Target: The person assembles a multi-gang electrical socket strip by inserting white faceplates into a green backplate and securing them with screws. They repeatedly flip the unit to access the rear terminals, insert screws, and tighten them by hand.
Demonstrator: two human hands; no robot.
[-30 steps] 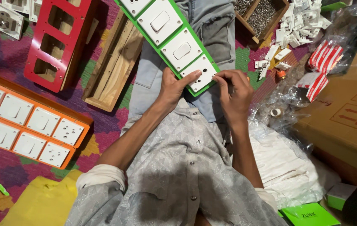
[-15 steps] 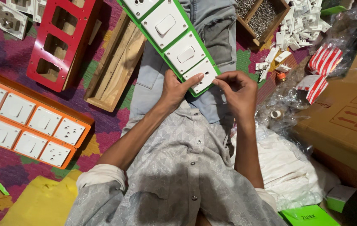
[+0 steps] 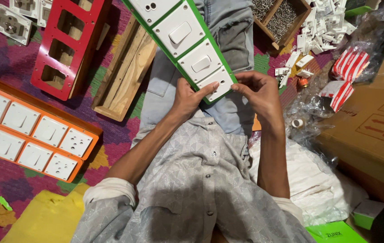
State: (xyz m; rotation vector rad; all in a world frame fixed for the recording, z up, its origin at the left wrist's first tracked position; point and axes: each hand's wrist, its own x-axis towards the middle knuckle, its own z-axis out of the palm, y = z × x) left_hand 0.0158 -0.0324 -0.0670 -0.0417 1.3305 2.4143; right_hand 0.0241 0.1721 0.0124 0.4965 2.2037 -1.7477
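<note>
A long green board (image 3: 199,43) fitted with white switches and sockets lies slanted across my lap. My left hand (image 3: 187,96) grips its near end from the left, with the thumb pressed on the lowest white socket plate (image 3: 219,82). My right hand (image 3: 257,92) pinches the same end from the right, fingertips on the green rim. Two white rocker switches (image 3: 180,31) sit higher up on the board.
An orange board (image 3: 25,132) full of white sockets lies at left. A red frame (image 3: 66,45) with empty cut-outs and a wooden box (image 3: 126,72) lie beside my leg. A wooden tray of screws (image 3: 282,15), loose white parts (image 3: 327,22), plastic bags and a cardboard carton (image 3: 376,130) crowd the right.
Both hands have stayed on the board's near end. My left thumb has slid slightly across the lowest socket plate and my right fingers have shifted on the rim.
</note>
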